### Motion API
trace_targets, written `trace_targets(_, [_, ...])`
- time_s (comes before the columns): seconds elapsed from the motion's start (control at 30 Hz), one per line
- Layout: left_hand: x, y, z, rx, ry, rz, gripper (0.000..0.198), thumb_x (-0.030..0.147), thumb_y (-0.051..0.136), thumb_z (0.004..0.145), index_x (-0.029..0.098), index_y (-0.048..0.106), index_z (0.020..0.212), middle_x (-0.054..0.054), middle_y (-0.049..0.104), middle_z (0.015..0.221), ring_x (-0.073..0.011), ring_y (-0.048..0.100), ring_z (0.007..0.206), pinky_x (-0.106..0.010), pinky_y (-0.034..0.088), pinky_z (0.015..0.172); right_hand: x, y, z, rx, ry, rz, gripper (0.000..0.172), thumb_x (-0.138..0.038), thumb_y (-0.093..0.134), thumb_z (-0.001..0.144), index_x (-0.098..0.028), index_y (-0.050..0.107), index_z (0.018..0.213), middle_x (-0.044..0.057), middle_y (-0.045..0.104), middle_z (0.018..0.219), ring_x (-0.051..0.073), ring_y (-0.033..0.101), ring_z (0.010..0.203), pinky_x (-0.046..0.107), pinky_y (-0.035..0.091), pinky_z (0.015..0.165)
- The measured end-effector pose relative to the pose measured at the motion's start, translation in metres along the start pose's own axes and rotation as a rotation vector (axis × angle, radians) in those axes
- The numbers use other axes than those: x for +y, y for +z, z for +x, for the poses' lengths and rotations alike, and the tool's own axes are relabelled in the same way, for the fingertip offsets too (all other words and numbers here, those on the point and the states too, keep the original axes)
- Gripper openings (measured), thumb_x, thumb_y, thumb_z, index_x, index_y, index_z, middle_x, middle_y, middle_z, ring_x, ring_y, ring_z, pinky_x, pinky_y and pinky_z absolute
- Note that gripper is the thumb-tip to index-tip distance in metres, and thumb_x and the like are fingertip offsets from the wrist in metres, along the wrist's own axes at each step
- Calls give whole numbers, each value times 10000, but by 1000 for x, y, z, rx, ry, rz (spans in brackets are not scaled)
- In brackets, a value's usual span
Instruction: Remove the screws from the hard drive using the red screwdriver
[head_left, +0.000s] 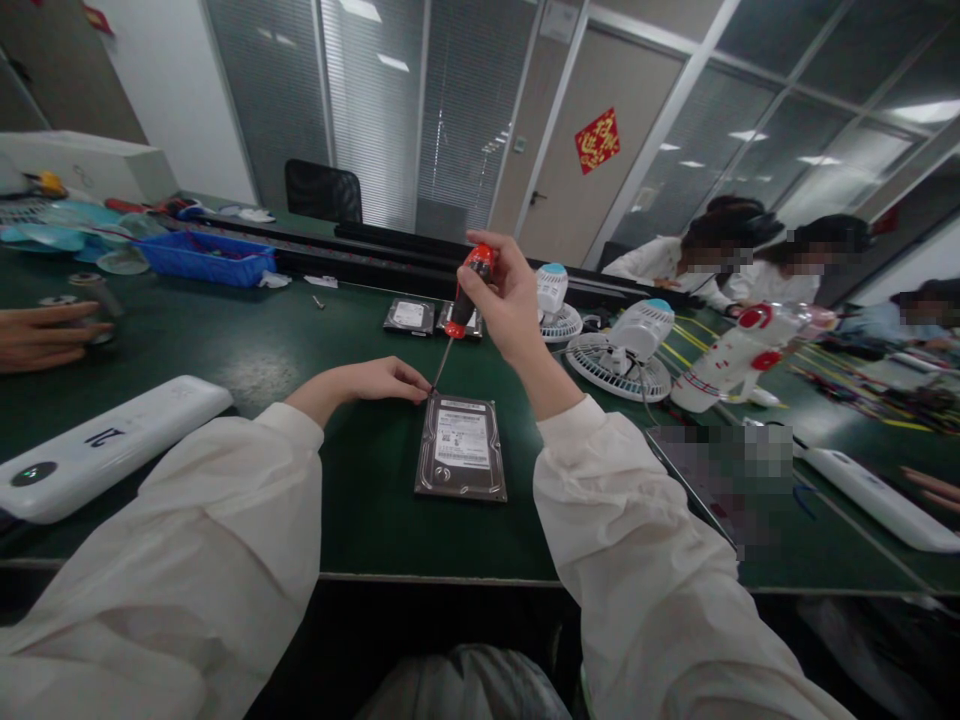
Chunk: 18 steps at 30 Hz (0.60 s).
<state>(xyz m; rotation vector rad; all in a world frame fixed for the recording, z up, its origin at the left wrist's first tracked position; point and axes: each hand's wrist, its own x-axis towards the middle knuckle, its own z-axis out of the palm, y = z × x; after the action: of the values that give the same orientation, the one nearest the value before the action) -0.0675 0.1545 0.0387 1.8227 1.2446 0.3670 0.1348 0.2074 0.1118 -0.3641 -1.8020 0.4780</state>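
Note:
A hard drive [459, 455] lies label side up on the green table in front of me. My right hand [504, 290] grips the red and black handle of a screwdriver [466, 290] above it. The screwdriver leans, its thin shaft running down to the drive's far left corner. My left hand [386, 380] reaches in from the left, fingertips drawn together at that same corner beside the tip. Whatever is between those fingertips is too small to make out.
Two more hard drives, one [409, 316] in plain sight, lie farther back. White fans [626, 350] stand right, near a tablet-like panel [697, 480]. A white device [112, 440] and a blue tray [206, 260] are left. Another person's hand [45, 335] is at far left; co-workers sit right.

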Motion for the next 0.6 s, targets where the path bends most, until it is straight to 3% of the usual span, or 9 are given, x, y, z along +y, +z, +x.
trace_targets(0.23, [3, 0, -1, -16, 15, -3, 454, 476, 720, 778, 231, 767, 1156, -27, 764, 1201, -271, 634, 1190, -375, 425, 1076, 0, -2, 4, -102, -25, 194, 478, -573, 591, 885, -255, 575, 1241, 52, 668, 1235, 205, 648, 1162, 427, 541, 1076])
trace_targets(0.43, [3, 1, -1, -4, 28, 0, 416, 453, 711, 785, 240, 775, 1136, -13, 769, 1190, -260, 648, 1170, -350, 435, 1055, -11, -2, 1, -20, 38, 20, 457, -558, 682, 836, -272, 600, 1182, 27, 676, 1030, 180, 666, 907, 365, 626, 838])
trace_targets(0.6, [1, 0, -1, -13, 21, 20, 412, 458, 697, 803, 251, 767, 1153, -14, 755, 1230, -261, 629, 1207, -371, 417, 1075, -13, -4, 3, -94, -38, 118, 453, -606, 587, 888, -265, 609, 1185, 46, 674, 1202, 210, 647, 1161, 396, 567, 1013])
